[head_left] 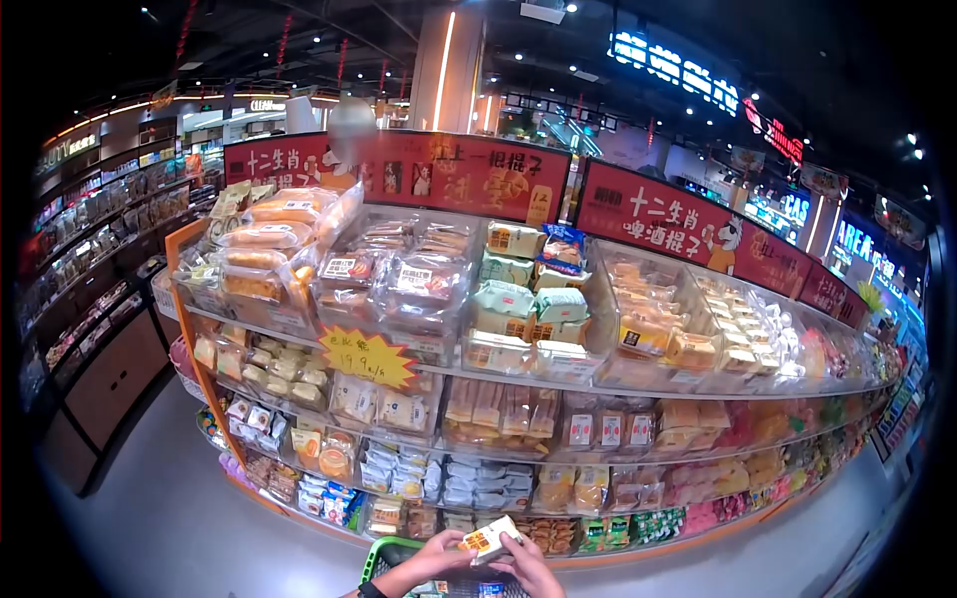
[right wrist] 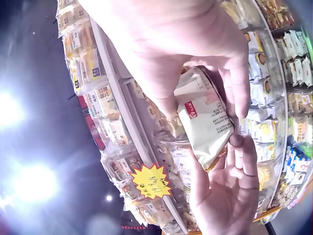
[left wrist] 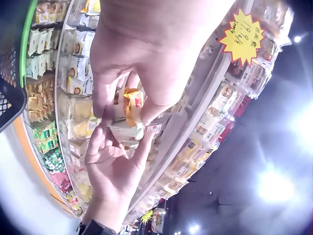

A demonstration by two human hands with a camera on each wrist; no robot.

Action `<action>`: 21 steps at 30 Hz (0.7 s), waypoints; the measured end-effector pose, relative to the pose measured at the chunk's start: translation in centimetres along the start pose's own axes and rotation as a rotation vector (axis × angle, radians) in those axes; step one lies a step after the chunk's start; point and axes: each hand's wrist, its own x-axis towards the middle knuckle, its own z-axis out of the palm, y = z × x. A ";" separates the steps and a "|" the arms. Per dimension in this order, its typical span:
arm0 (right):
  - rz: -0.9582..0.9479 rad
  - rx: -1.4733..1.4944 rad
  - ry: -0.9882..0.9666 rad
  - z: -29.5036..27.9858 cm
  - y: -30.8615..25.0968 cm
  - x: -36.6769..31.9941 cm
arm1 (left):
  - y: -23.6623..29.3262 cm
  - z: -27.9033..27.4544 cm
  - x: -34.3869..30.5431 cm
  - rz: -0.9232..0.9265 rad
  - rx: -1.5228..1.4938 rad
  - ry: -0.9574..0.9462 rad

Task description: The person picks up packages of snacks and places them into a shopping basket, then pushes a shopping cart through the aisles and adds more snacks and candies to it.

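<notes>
Both hands hold one small wrapped snack packet [head_left: 486,539] low in the middle of the head view. Its wrapper looks cream with yellow-orange print there. My left hand [head_left: 442,554] grips one end, thumb and fingers on its sides. At the other end, my right hand [head_left: 528,566] pinches it between thumb and fingers. The right wrist view shows a pale face of the packet [right wrist: 203,117] with a small red label and fine print. In the left wrist view an orange part of the wrapper shows between the hands. Below them is a shopping basket [head_left: 373,560] with a green rim.
A long shelf unit [head_left: 449,371] with several tiers of packaged bread and snacks stands in front. A yellow star-shaped price sign [head_left: 367,357] hangs on its upper tier. Red banners [head_left: 454,174] line the top. Packets [head_left: 429,588] lie in the basket; more shelving [head_left: 110,214] stands left.
</notes>
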 end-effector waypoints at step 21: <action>-0.184 -0.337 0.019 0.0 1.1 2.2 | 1.4 -2.8 0.8 0.096 0.092 0.155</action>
